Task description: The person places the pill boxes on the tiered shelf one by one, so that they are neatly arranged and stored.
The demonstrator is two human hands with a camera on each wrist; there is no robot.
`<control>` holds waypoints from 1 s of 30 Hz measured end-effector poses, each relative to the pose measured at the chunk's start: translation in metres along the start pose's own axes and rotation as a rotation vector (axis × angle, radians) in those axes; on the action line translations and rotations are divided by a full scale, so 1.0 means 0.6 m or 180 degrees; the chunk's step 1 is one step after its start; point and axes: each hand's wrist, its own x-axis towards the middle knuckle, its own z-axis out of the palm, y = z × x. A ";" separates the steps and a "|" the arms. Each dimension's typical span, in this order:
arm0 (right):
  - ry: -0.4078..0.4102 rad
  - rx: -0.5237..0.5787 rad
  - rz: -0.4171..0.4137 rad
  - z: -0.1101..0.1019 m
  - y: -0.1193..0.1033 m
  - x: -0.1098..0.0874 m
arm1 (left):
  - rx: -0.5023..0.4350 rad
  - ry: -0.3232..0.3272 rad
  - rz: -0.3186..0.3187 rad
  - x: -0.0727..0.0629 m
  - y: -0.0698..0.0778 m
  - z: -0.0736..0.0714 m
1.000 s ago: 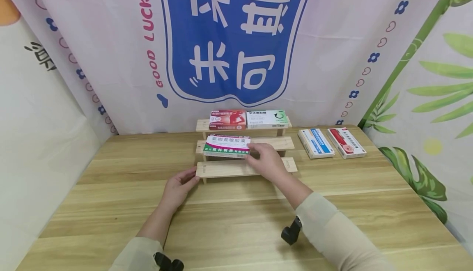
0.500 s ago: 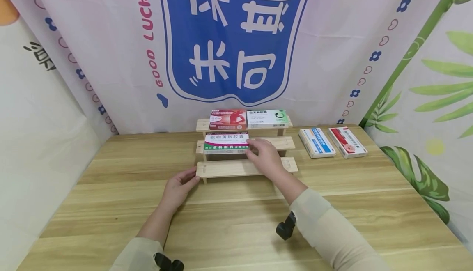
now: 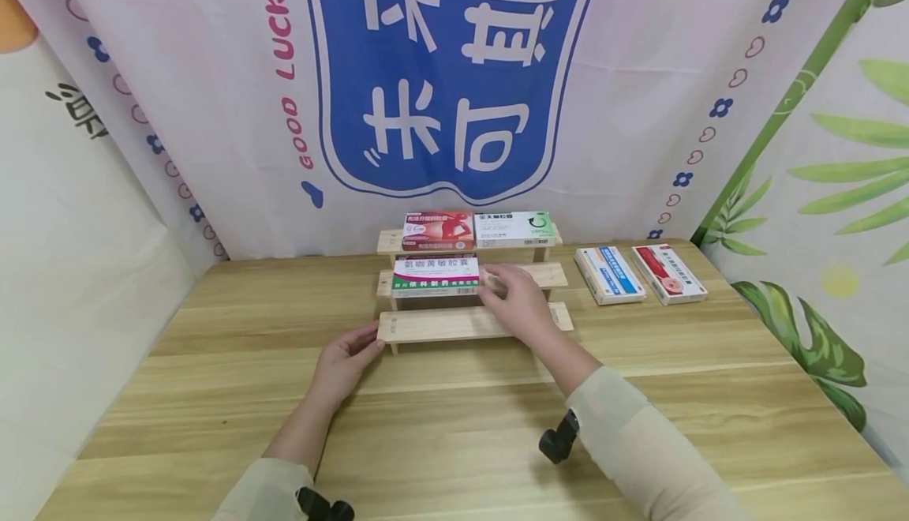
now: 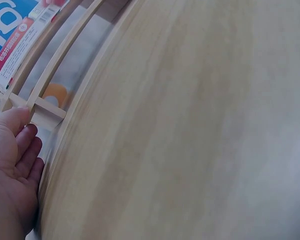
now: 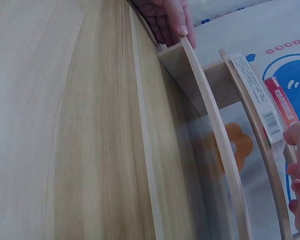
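A white, pink and green medicine box (image 3: 435,275) lies on the middle step of a three-step wooden display rack (image 3: 440,324), at its left end. Right at that box's right end are the fingertips of my right hand (image 3: 521,305), loosely bent and not around it; the hand reaches over the bare lowest step. My left hand (image 3: 346,363) pinches the left end of the lowest step, its thumb on the board in the right wrist view. On the top step sit a red medicine box (image 3: 437,230) and a white-green medicine box (image 3: 514,229), side by side.
On the table (image 3: 426,434) right of the rack lie a blue-white medicine box (image 3: 608,275) and a red-white medicine box (image 3: 668,274). A printed cloth (image 3: 234,110) hangs right behind the rack. The table's right edge slants past the loose boxes.
The pink-green box has settled back and straightened on the middle step. My right hand has drawn slightly right, off the box's end. The left hand has kept its place.
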 end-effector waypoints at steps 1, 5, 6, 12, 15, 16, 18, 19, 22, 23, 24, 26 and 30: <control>0.0018 0.0007 -0.0008 -0.004 0.004 -0.001 | 0.0002 0.0000 0.0003 0.001 -0.001 0.000; 0.0044 0.0038 0.0047 -0.024 0.022 -0.008 | 0.0007 0.0000 0.0011 0.003 -0.001 0.002; 0.0052 0.0049 0.0059 -0.030 0.026 -0.010 | 0.0010 -0.0002 0.0011 0.003 -0.002 0.001; 0.0102 0.0101 0.0151 -0.070 0.053 -0.024 | 0.0011 0.0004 -0.0017 0.004 -0.004 -0.001; 0.0172 0.0093 0.0184 -0.095 0.074 -0.032 | 0.0013 0.0009 -0.0023 0.003 -0.003 -0.001; 0.0202 0.0075 0.0209 -0.103 0.082 -0.034 | 0.0010 0.0012 -0.0023 0.003 -0.003 -0.001; 0.0268 0.0046 0.0255 -0.121 0.102 -0.039 | 0.0006 0.0015 -0.0024 0.002 -0.002 0.000; 0.0297 0.0013 0.0290 -0.131 0.114 -0.041 | 0.0002 0.0013 -0.0022 0.002 -0.001 0.000; 0.0367 -0.0054 0.0474 -0.159 0.147 -0.047 | -0.0006 0.0014 -0.0019 0.001 -0.001 0.000; 0.0392 -0.0076 0.0535 -0.168 0.158 -0.048 | -0.0002 0.0010 -0.0021 0.000 -0.001 0.000; 0.0430 -0.0098 0.0587 -0.177 0.169 -0.050 | -0.0004 0.0013 -0.0026 0.000 0.000 0.000; 0.0504 -0.0139 0.0664 -0.192 0.190 -0.053 | 0.0016 0.0014 -0.0034 0.000 -0.001 0.000; 0.0597 -0.0159 0.0831 -0.218 0.228 -0.059 | 0.0023 0.0025 -0.0061 0.001 -0.001 0.001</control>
